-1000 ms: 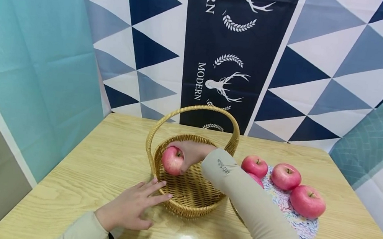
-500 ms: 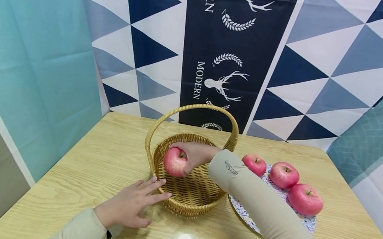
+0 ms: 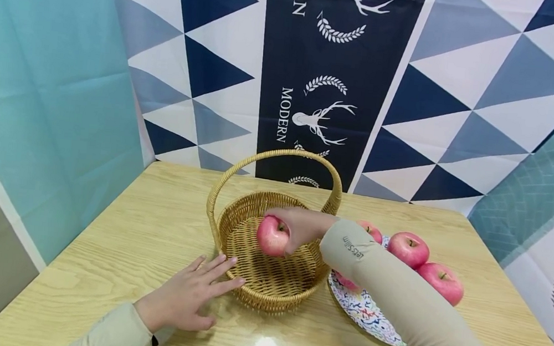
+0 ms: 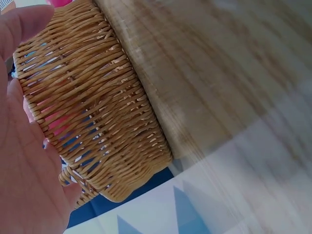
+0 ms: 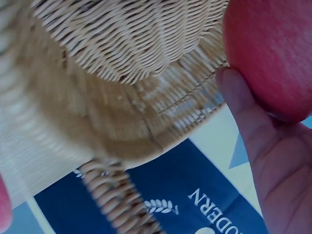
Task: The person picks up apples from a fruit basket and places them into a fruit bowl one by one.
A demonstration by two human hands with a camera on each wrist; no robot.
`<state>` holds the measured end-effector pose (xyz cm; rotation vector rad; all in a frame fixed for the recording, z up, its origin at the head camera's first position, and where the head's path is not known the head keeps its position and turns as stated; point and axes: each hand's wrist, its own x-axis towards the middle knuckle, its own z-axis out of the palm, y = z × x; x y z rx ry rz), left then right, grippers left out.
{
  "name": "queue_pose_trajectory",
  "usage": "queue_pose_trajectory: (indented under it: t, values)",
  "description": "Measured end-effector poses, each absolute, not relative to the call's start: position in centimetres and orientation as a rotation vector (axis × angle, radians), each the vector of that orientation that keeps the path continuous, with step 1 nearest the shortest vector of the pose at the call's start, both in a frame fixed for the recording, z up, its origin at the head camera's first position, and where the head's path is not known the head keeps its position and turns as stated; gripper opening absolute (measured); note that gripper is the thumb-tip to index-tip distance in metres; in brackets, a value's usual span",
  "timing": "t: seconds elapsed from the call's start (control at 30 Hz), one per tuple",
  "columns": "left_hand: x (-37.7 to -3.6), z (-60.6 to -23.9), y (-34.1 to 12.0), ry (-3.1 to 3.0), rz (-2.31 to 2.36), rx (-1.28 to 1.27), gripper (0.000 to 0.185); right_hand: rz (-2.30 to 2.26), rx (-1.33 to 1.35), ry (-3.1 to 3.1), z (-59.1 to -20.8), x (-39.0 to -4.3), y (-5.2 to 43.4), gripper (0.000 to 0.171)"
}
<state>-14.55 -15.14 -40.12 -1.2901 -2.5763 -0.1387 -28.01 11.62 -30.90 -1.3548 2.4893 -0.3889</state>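
Observation:
A tan wicker basket [image 3: 269, 305] with a tall arched handle stands on the wooden table. Over its inside, my right hand [image 3: 306, 227] grips a pinkish-red apple [image 3: 272, 236]. In the right wrist view the thumb presses against the side of that apple [image 5: 273, 53]; the other fingers are hidden. My left hand [image 3: 185, 298] has its fingers spread, with the fingertips at the basket's near-left rim. From the left wrist, the hand [image 4: 29, 165] lies along the woven basket wall [image 4: 92, 97]. Whether the held apple touches the basket floor, I cannot tell.
Right of the basket lies a round patterned plate [image 3: 366, 314] bearing several apples, among them a red apple [image 3: 408, 250] and another apple [image 3: 442, 282]. My right sleeve [image 3: 396, 285] crosses above the plate and partly hides it. A patterned cloth [image 3: 206, 77] hangs behind the table.
My right hand has moved the apple rightward, from the basket's left side toward its middle. The left hand stays at the rim. The head view has shifted slightly.

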Motion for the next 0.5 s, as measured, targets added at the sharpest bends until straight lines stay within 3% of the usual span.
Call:
queue_pose_trajectory:
  t: [0.5]
  values:
    - [-14.5,-40.3,-15.2,-2.6,-0.135,-1.266,0.08,-0.429,-1.179,2.528,-29.9,-27.3,16.4,0.076]
